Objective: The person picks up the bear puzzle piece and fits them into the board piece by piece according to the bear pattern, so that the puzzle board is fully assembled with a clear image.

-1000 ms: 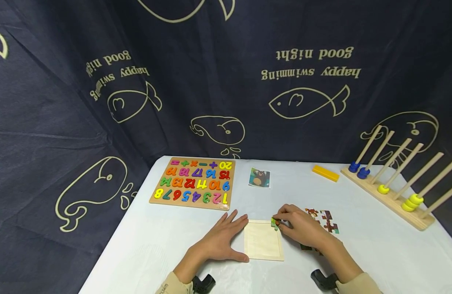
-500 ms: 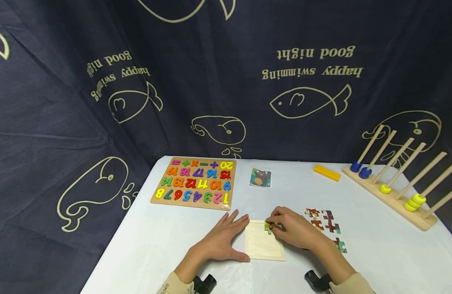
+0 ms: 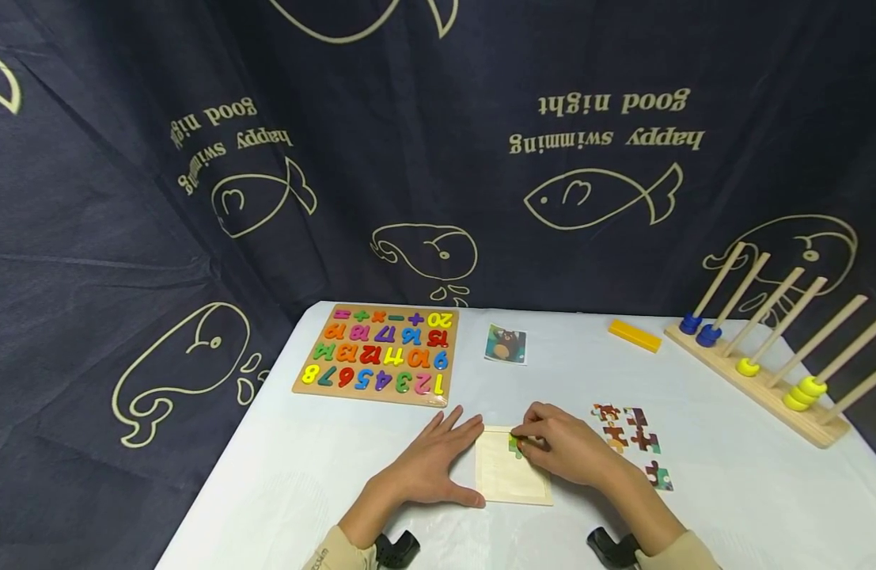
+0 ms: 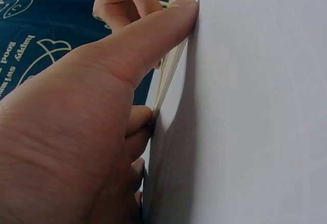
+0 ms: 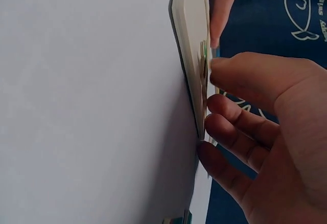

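A shallow wooden frame (image 3: 512,480) lies on the white table in the head view. My left hand (image 3: 426,467) is spread along its left side, thumb at the near corner and fingertips at the far corner. Over the frame's far right part, my right hand (image 3: 569,447) has its curled fingertips and thumb on a green puzzle piece (image 3: 514,446), partly hidden by them. The right wrist view shows the piece (image 5: 204,60) in the frame, beside the thumb. Loose puzzle pieces (image 3: 640,438) lie right of this hand.
A number board (image 3: 381,397) stands at the back left, a bear picture card (image 3: 505,345) right of it. Further right are a yellow block (image 3: 635,336) and an abacus with wooden rods (image 3: 758,385). A dark patterned cloth (image 3: 409,158) hangs behind the table.
My right hand has moved left with the green piece, from the frame's far right corner towards the middle of its far edge. More loose pieces show. My left hand has stayed put.
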Motion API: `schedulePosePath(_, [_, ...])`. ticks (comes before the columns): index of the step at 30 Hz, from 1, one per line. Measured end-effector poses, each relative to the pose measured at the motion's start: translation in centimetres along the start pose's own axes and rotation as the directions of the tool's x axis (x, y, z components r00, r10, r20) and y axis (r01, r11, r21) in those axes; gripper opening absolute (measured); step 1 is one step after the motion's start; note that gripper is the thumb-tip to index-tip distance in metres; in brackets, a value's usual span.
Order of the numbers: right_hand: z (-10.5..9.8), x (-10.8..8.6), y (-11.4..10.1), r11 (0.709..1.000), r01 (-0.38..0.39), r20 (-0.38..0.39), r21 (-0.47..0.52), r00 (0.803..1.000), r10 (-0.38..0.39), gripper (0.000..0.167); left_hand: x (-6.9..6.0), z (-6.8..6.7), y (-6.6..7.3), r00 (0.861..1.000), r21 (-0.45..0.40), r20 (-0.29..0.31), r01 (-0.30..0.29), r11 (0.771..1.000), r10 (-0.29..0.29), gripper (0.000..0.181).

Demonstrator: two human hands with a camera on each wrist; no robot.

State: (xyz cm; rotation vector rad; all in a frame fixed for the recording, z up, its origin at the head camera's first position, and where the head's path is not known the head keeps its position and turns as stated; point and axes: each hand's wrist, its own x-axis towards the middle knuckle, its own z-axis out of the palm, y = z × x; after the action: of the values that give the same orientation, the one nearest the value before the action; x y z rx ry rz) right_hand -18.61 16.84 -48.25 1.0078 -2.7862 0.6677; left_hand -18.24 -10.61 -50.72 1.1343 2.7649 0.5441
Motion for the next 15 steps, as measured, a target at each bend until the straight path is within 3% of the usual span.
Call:
schedulePosePath(8, [-0.8, -1.3, -0.1, 0.996, -0.020, -0.031, -0.087, 0.999, 0.017, 0.020, -0.1, 0.1, 0.0, 1.000, 0.003, -0.016, -0.017, 1.000, 0.017, 0.110])
schedulePosePath(15, [-0.8, -1.9, -0.1, 0.992, -0.029, 0.019, -0.123, 0.999, 0.031, 0.029, -0.1, 0.1, -0.1, 1.000, 0.008, -0.012, -0.012, 1.000, 0.012, 0.109])
